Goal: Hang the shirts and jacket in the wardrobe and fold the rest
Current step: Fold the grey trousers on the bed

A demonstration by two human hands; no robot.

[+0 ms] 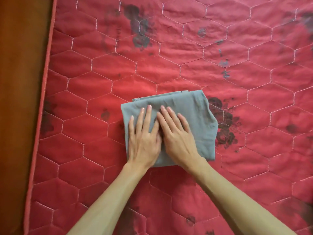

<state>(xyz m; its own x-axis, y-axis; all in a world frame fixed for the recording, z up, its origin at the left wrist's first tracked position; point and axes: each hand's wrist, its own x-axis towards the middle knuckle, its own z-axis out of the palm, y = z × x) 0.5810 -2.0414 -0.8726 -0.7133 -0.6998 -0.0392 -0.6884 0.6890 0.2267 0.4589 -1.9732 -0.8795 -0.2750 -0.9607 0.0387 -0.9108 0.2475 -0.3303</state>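
Folded grey garment (pixel 191 112) is pressed under flat open left hand (pixel 144 139) and right hand (pixel 176 136); judged light, limp, best lifted by both side edges beyond the hands

Folded grey garment (pixel 189 116) sits mid-way on the mattress (pixel 84 73), left hand (pixel 144 141) and right hand (pixel 177 138) flat on top, blocking the near approach. Bare quilting lies open on its far side and right. There's a narrower strip toward the left edge, brown wood (pixel 20 82) beyond.

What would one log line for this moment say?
stage: folding | left hand: pressed flat on folded grey garment | right hand: flat on it, beside left | surface: red quilted mattress
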